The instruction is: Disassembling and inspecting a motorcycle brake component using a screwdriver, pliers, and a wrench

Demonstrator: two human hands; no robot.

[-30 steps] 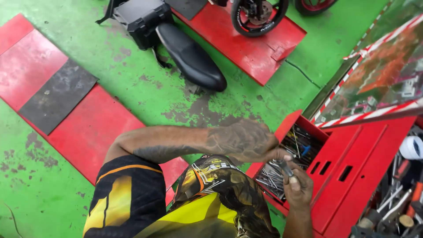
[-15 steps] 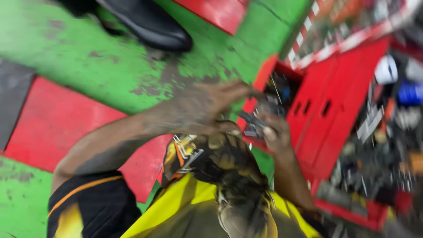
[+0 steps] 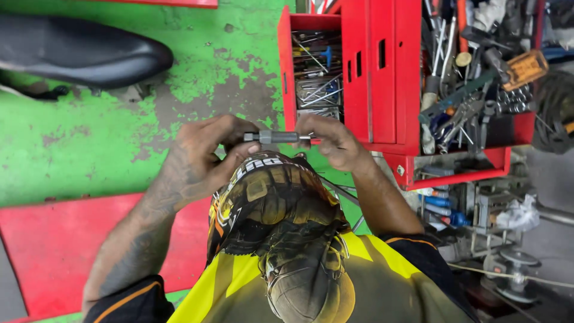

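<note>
A green floor [image 3: 89, 137] lay below, a black motorcycle seat [image 3: 78, 57] resting on it. A red tool cabinet [image 3: 382, 78] stood alongside, its drawer [image 3: 314, 72] pulled open and full of tools. Above the person's knee, the left hand [image 3: 206, 149] and right hand [image 3: 329, 140] each pinched one end of a grey metal tool [image 3: 276, 137], held level between them, just in front of the drawer.
</note>
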